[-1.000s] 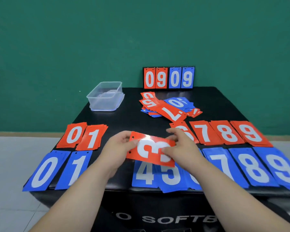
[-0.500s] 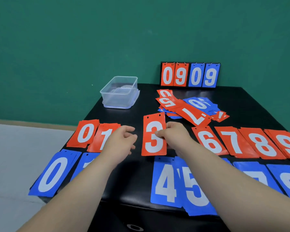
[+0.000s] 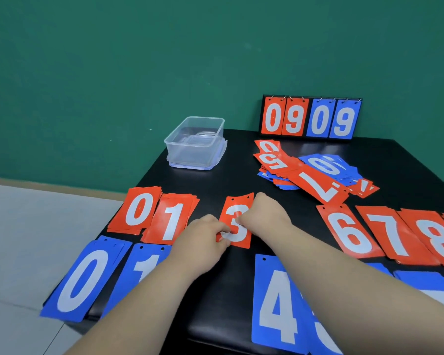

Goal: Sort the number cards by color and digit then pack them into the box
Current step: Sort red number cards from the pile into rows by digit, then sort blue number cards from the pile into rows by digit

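Nearest, at the front edge of the black counter (image 3: 239,275), lie the blue cards: the blue 0 (image 3: 80,280), the blue 1 (image 3: 139,267) partly under the left forearm, and the blue 4 (image 3: 274,303) beside the right forearm. Both bare forearms reach forward and converge just past this row.

The left grip (image 3: 203,237) is knuckles-up with its fingers curled, pinching the lower left corner of the red 3 card (image 3: 240,226). The right grip (image 3: 264,213) comes in from the right with its wrist bent and its fingers curled down onto the card's right side, grasping it there. The card lies low over the counter in the red row; whether it lies flat cannot be told.

Left of it are the red 0 stack (image 3: 139,211) and the red 1 stack (image 3: 172,219); to the right, after a gap, the red 6 (image 3: 349,234), red 7 (image 3: 392,234) and red 8 (image 3: 436,239).

Farther back a loose pile of unsorted cards (image 3: 315,172) sits right of centre, and the clear plastic box (image 3: 190,155) stands at the far left. A scoreboard (image 3: 310,117) showing 09 09 stands against the green wall (image 3: 113,73).
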